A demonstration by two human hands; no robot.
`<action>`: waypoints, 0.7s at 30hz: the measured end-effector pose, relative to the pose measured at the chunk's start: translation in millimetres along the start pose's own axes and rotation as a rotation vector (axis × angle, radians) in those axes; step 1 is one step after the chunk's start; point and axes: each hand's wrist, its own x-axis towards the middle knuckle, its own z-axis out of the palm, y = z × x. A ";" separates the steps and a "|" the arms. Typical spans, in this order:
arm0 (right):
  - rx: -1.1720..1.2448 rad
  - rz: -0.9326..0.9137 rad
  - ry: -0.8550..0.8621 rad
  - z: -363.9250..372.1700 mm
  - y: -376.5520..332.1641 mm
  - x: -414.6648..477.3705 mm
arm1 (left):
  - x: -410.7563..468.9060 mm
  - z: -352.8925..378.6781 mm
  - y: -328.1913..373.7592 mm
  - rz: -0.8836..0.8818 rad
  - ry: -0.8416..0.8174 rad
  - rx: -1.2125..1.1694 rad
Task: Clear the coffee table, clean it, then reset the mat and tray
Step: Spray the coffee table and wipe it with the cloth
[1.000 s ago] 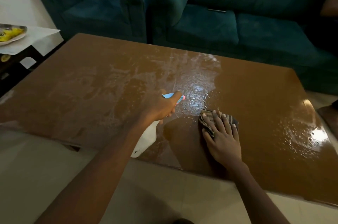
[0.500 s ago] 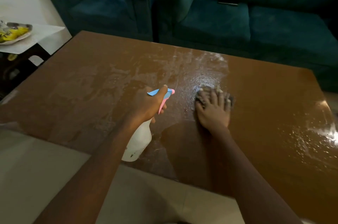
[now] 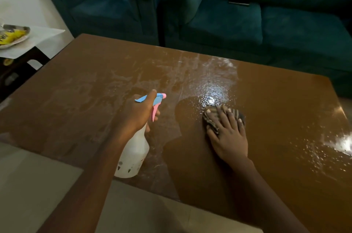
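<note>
The head view shows the right hand (image 3: 227,137) flat, fingers straight, on the striped cloth (image 3: 209,121) on the coffee table (image 3: 95,80), the beaded wet patch (image 3: 211,91) just beyond its fingertips, nearer it than the left hand (image 3: 137,116), which grips the spray bottle (image 3: 133,156) alongside.

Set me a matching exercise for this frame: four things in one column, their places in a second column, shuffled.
Things:
1. bottle
2. cloth
3. dish
4. sofa

Places:
A. under the right hand, on the table
B. on the side table, far left
C. beyond the table
D. in the grip of the left hand

Pairs: 1-D, 2-A, 3-B, 4-C
</note>
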 end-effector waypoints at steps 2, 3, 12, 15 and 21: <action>-0.016 0.041 -0.019 -4.1 0.7 21.1 | 5.7 -0.9 0.3 -0.033 0.004 -0.013; -0.026 0.044 -0.032 -4.0 -3.6 31.3 | 6.9 -0.8 0.2 -0.047 -0.001 -0.019; -0.039 -0.246 -0.086 -0.2 -49.0 44.2 | 8.1 4.9 0.0 0.014 -0.027 0.027; -0.015 -0.234 -0.059 0.4 -40.2 17.7 | 2.8 14.2 5.9 0.089 -0.063 0.062; 0.007 0.010 0.003 0.1 -32.8 0.6 | 23.6 15.7 39.2 0.167 -0.183 0.130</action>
